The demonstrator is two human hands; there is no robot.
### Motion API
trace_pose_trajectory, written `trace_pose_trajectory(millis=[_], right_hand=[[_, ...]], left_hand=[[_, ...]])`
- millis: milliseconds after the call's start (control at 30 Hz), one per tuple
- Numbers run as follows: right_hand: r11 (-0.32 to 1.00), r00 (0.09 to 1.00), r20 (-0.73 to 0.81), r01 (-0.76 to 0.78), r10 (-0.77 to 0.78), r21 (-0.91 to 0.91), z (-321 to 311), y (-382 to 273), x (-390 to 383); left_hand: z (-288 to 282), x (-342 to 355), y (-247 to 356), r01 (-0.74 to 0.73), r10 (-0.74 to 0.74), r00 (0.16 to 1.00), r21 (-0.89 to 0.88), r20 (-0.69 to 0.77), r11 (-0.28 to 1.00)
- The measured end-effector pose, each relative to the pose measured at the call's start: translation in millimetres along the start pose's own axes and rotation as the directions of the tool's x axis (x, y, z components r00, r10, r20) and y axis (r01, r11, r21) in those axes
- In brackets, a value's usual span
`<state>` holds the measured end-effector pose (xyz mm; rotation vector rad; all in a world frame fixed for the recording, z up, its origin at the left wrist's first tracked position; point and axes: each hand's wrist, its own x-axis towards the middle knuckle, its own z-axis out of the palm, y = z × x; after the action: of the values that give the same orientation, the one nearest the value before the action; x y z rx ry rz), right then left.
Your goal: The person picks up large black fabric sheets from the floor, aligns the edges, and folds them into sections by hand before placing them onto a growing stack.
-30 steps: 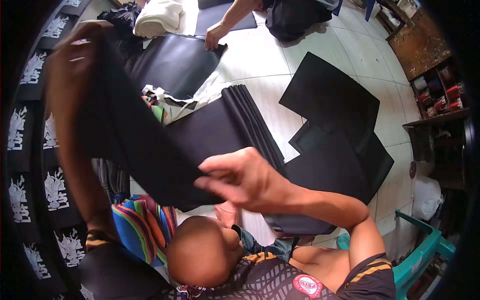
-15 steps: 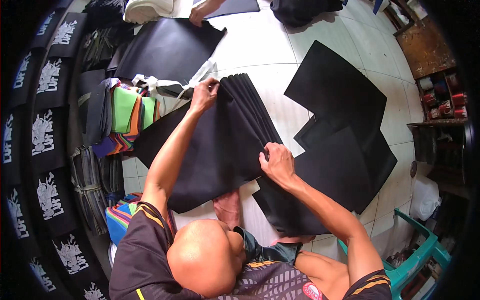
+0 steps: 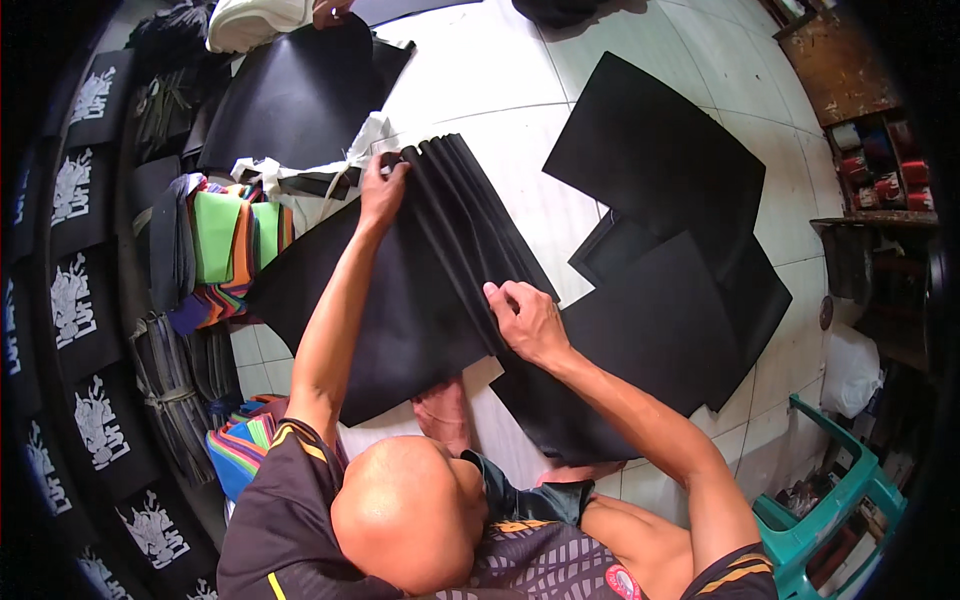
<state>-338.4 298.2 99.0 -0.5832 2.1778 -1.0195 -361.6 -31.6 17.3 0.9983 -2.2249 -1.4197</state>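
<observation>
One black sheet (image 3: pixel 400 310), smooth-faced, is spread on pale floor tiles (image 3: pixel 490 100) at centre, its right side bordered by a bank of narrow parallel black folds (image 3: pixel 460 200); whether these belong to the same piece cannot be told. The upper end of the nearest fold is pinched between thumb and fingers of the left hand (image 3: pixel 382 190). The right hand (image 3: pixel 528 322) is placed at the lower end of the folds, its fingers curled; whether the edge is gripped or merely touched cannot be told. A bare foot (image 3: pixel 445 415) is partly covered by the sheet's lower edge. To the right, several flat black pieces (image 3: pixel 645 340) are laid overlapping. At upper left, another black sheet (image 3: pixel 290 100) is listed, with another person's hand (image 3: pixel 330 10) at its top edge, partly cut off by the frame, beside a bundled white cloth (image 3: pixel 255 20). Below that sheet, a crumpled white strip (image 3: pixel 365 140) is noted, then a stack of multicoloured sheets (image 3: pixel 215 235) and a tied dark bundle (image 3: pixel 170 385). White-printed black panels (image 3: pixel 75 300) are ranged along the far left; at lower right, a green plastic chair (image 3: pixel 840 480) and a white bag (image 3: pixel 850 370) are recorded.
</observation>
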Motion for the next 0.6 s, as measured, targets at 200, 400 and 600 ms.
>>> trace_pose_trajectory(millis=[200,400,600], right_hand=[[0.904,0.888,-0.176,0.401,-0.424,-0.150,26,-12,6],[0.914,0.898,-0.179,0.381,-0.402,-0.141,40,-10,34],[0.932,0.896,-0.256,0.344,-0.362,-0.113,34,-11,39]], left_hand=[[-42,-16,-49,-0.166,0.174,0.984,-0.157,0.039,0.973],[-42,-12,-37,0.079,-0.071,0.995,-0.131,0.068,0.988],[-52,-19,-4,-0.316,0.323,0.946,0.206,0.001,0.926]])
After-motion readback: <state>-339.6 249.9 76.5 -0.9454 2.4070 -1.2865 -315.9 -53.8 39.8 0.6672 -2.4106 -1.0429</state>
